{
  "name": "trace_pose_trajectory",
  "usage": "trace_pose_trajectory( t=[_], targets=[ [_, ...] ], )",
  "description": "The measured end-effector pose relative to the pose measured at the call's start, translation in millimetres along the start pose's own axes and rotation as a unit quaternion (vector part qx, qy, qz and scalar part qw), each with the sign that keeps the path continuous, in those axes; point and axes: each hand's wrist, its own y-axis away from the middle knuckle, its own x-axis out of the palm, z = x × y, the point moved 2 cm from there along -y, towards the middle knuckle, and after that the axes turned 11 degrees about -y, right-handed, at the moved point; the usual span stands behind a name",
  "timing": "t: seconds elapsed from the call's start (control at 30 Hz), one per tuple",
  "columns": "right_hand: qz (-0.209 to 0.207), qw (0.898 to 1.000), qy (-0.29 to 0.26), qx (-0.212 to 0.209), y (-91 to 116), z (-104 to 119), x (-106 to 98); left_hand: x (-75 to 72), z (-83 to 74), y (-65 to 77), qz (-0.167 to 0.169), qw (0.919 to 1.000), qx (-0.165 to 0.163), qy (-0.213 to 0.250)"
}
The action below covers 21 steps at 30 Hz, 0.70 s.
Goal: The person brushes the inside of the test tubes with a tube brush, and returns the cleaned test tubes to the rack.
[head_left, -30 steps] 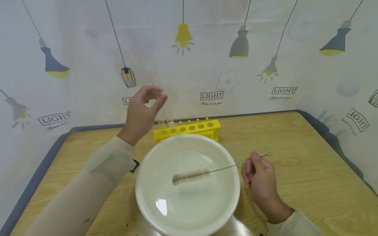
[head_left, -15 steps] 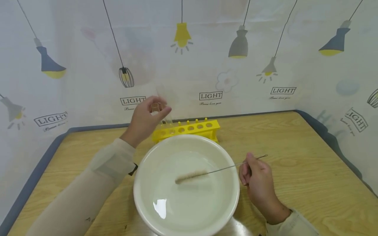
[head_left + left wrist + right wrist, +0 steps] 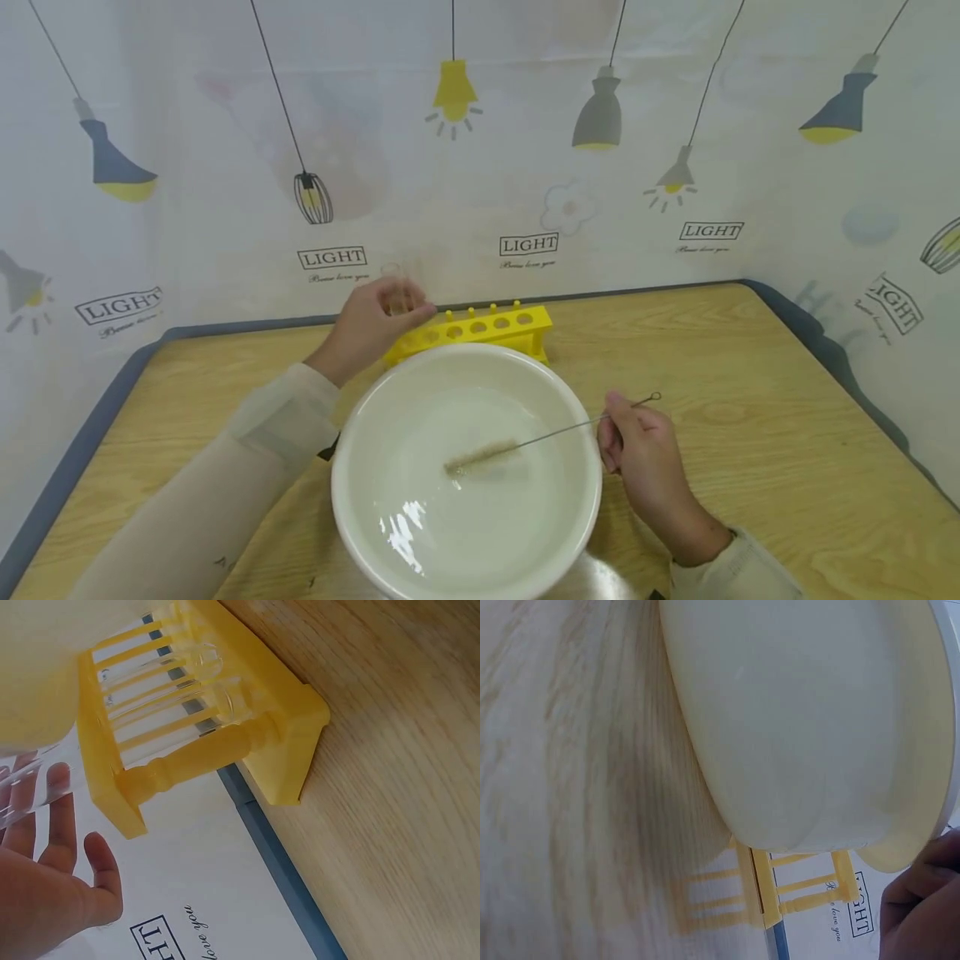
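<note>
In the head view my right hand (image 3: 647, 458) pinches the wire handle of a test tube brush (image 3: 480, 457) by the right rim of a white basin (image 3: 345, 500). The brush's bristles lie at the water in the basin. My left hand (image 3: 371, 325) is at the left end of a yellow test tube rack (image 3: 498, 325), thumb and fingers apart. In the left wrist view, two clear test tubes (image 3: 232, 701) stand in the rack, and the fingers (image 3: 60, 825) are spread beside their upper ends. The basin hides part of the rack.
A wooden table (image 3: 750, 417) bears everything. Behind it hangs a white backdrop (image 3: 637, 192) printed with lamps, its lower border dark blue. Light glints on the basin's water.
My left hand has come down toward the rack, and the tube at its fingers has sunk into it. The brush has shifted slightly with my right hand; its bristles sit lower.
</note>
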Motion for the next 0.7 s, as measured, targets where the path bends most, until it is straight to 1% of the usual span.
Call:
trace_pose_trajectory(
  t=[0.13, 0.23, 0.33, 0.4, 0.5, 0.57, 0.6, 0.7],
  targets=[
    [0.002, 0.999, 0.026, 0.038, -1, -1, 0, 4.8, 4.0, -0.8, 0.019, 0.9997, -0.006, 0.016],
    [0.009, 0.997, 0.048, 0.066, -4, -3, -2, 5.9, 6.7, -2.2, 0.032, 0.9993, -0.009, 0.017],
    [0.031, 0.994, 0.074, 0.078, -10, -6, -6, 4.4, 10.3, -1.6, 0.041, 0.9986, -0.023, 0.025],
    [0.043, 0.992, 0.080, 0.083, -13, -8, -11, 2.2, 14.4, 3.2, 0.048, 0.9977, -0.035, 0.032],
    [0.051, 0.992, 0.076, 0.091, -17, -13, -16, -3.6, 22.6, 18.2, 0.045, 0.9975, -0.045, 0.030],
    [0.044, 0.992, 0.067, 0.097, -18, -16, -19, -8.5, 26.9, 32.5, 0.033, 0.9984, -0.046, 0.010],
    [0.037, 0.992, 0.060, 0.100, -19, -18, -20, -10.7, 28.5, 40.2, 0.026, 0.9987, -0.044, 0.000],
    [0.007, 0.995, 0.047, 0.090, -21, -21, -24, -15.9, 30.7, 64.9, -0.009, 0.9983, -0.040, -0.043]
  ],
)
